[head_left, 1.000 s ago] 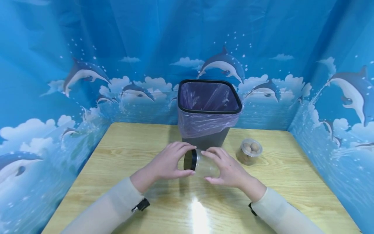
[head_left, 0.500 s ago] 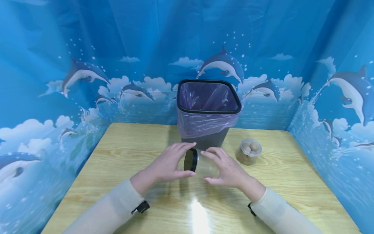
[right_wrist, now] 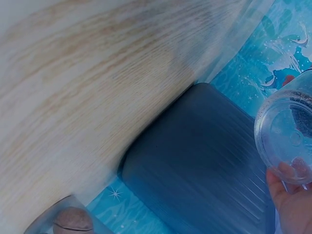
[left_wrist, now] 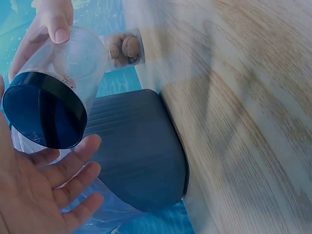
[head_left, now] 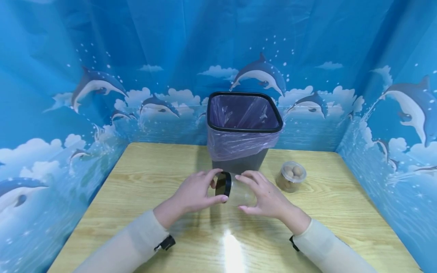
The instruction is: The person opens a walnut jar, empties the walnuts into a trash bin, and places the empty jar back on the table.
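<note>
A clear plastic jar [head_left: 241,190] with a black screw lid [head_left: 223,185] lies on its side in the air above the table, its lid facing left. My right hand [head_left: 268,197] grips the jar's body, thumb below and fingers above. With thumb and index finger my left hand [head_left: 194,192] spans the lid's rim; its other fingers [left_wrist: 78,180] spread loosely beside the lid in the left wrist view. The right wrist view shows the jar's clear bottom [right_wrist: 287,139]. A few dark specks show inside the jar near the lid; what they are I cannot tell.
Behind the hands stands a grey bin [head_left: 244,163] with a black rim, lined with a purple bag [head_left: 239,146]. Right of it, a clear tub [head_left: 288,184] holds several round brown walnuts [head_left: 297,171]. A blue dolphin-print curtain [head_left: 170,57] surrounds the wooden table [head_left: 153,163].
The left hand's fingers have drawn back leftward along the lid's upper edge, and its thumb has risen slightly onto the lower edge. The right hand and jar stay nearly still.
</note>
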Motion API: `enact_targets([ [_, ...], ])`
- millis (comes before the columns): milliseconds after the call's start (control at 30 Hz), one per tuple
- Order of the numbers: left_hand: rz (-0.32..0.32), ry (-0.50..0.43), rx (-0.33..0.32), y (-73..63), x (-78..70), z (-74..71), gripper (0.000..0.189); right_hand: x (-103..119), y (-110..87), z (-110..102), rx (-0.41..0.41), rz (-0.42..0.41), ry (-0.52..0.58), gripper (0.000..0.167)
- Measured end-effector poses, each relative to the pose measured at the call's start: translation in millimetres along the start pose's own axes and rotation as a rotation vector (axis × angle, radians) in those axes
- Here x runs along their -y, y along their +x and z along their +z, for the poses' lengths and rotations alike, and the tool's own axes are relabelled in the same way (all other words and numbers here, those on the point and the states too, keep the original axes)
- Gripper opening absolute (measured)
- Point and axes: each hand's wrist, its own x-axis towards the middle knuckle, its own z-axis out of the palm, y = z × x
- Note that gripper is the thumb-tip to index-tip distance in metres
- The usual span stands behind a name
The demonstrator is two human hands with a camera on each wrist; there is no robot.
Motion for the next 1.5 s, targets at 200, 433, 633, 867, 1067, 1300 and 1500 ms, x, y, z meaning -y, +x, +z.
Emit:
enact_targets([
  [200,-0.004,-0.018,0.000,0.2,-0.8,1.3,0.086,-0.7,-0.4,1.5,0.002,0.001,-0.006,0.086],
  [433,0.002,-0.030,0.006,1.2,0.1,3.0,0.089,-0.8,-0.5,1.3,-0.002,-0.006,-0.006,0.085],
  [633,0.036,-0.037,0.011,1.7,3.6,5.4,0.095,-1.9,-1.8,0.4,0.002,-0.002,-0.005,0.085],
  [867,0.132,-0.027,0.001,1.4,7.6,4.5,0.097,-3.3,-2.8,0.0,0.004,0.001,-0.013,0.085],
  [1067,0.197,-0.012,-0.015,1.6,9.2,3.9,0.096,-4.9,-2.7,0.1,0.003,0.002,-0.011,0.086],
  [1300,0.309,0.039,-0.078,2.1,12.6,5.1,0.097,-5.1,-2.6,-0.1,0.008,0.007,-0.009,0.085],
  [1500,0.368,0.051,-0.100,2.6,13.4,4.4,0.098,-4.1,-2.2,-1.2,0.014,0.012,-0.007,0.084],
])
